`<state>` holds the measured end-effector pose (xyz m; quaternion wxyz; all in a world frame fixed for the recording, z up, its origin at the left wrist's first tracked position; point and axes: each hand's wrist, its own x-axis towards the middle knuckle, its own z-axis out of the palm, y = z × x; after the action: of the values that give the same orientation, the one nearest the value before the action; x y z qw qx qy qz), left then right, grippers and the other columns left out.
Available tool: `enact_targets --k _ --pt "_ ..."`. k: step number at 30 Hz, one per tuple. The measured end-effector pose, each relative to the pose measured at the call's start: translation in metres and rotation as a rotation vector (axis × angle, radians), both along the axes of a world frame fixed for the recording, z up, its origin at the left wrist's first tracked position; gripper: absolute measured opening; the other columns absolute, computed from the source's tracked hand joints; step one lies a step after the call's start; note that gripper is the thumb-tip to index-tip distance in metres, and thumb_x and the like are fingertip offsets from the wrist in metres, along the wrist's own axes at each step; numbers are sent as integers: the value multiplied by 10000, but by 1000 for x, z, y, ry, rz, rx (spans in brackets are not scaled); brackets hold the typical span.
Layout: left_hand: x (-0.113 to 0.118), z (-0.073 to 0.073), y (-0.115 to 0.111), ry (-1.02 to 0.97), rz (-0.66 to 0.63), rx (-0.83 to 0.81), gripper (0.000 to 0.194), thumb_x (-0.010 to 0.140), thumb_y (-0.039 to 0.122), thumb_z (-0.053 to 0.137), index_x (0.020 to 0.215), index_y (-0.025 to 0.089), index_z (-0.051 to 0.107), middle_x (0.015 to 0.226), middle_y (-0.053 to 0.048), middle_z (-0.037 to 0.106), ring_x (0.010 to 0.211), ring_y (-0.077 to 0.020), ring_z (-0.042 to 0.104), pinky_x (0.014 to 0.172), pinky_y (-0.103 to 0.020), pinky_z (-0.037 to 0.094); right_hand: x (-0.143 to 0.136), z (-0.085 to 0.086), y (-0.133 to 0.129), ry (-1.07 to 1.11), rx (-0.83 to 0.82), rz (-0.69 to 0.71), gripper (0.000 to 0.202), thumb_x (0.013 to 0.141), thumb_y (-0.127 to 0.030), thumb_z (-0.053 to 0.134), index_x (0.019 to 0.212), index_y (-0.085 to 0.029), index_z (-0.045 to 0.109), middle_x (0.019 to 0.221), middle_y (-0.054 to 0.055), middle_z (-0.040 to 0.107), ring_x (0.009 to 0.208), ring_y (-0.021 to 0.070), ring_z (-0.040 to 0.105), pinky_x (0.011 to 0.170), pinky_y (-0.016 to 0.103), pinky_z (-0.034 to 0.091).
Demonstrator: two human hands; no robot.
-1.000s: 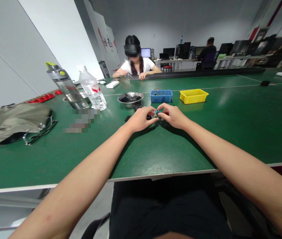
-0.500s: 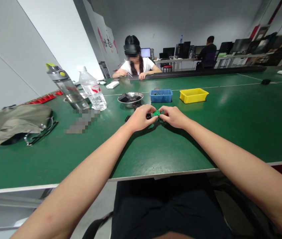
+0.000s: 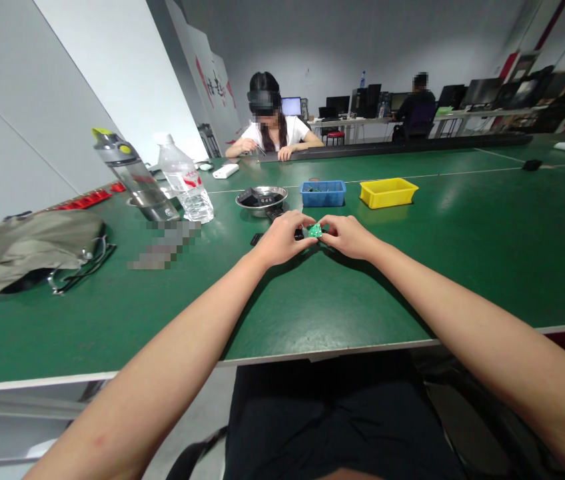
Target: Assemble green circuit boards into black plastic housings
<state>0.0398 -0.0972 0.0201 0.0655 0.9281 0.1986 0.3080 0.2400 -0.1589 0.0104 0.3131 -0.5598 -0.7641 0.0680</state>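
Note:
A small green circuit board (image 3: pixel 315 231) is held just above the table between my two hands. My left hand (image 3: pixel 286 239) grips its left side with thumb and fingers. From the other side, my right hand (image 3: pixel 346 236) pinches its right edge. Black parts (image 3: pixel 256 238) lie on the table by my left hand, partly hidden behind it. Beyond my hands are a metal bowl (image 3: pixel 261 211) with black pieces in it, a blue bin (image 3: pixel 323 197) holding small items that I cannot make out, and a yellow bin (image 3: pixel 388 195).
On the left stand a clear water bottle (image 3: pixel 186 180) and a grey drinking bottle (image 3: pixel 135 177), near a folded olive cloth (image 3: pixel 32 247) and glasses (image 3: pixel 82 263). A white box (image 3: pixel 226 171) lies farther back. Across the green table (image 3: pixel 332 307) sits a person in a headset.
The green board has tilted slightly between my fingers, so its face catches more light. My hands stay in nearly the same place.

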Motion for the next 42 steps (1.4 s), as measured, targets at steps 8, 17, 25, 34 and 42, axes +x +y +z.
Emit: enact_targets --k 8,17,25,34,42 --pt "0 -1 1 6 3 20 204 853 258 767 1027 175 700 933 -45 706 854 -196 634 808 -331 504 0 3 -1 14 22 -21 246 845 -110 626 1052 -173 743 703 -17 690 613 147 547 678 258 360" --pt "-1 -2 3 -10 19 25 237 846 270 772 1044 169 690 966 -54 722 862 -198 650 813 -333 521 -2 7 -4 52 15 -8 215 906 -177 597 726 -168 715 647 14 684 628 147 561 678 272 352" --pt "0 -4 3 -21 17 19 231 853 277 755 1044 166 686 957 -55 720 860 -200 654 809 -334 525 -3 4 -2 138 -21 17 200 869 -169 642 675 -161 693 604 -2 675 590 127 568 645 259 371" --pt "0 -3 3 -21 31 1 271 837 259 765 1075 174 668 931 -47 707 848 -201 655 785 -329 526 -4 1 1 220 -38 4 215 877 -154 607 674 -163 676 588 -14 671 533 112 566 615 243 396" --pt "-1 -3 4 -30 88 -14 217 881 280 710 1059 165 666 940 -64 719 864 -214 669 813 -357 529 -1 2 1 192 15 -53 212 865 -147 610 662 -168 668 608 3 687 590 131 574 646 254 383"
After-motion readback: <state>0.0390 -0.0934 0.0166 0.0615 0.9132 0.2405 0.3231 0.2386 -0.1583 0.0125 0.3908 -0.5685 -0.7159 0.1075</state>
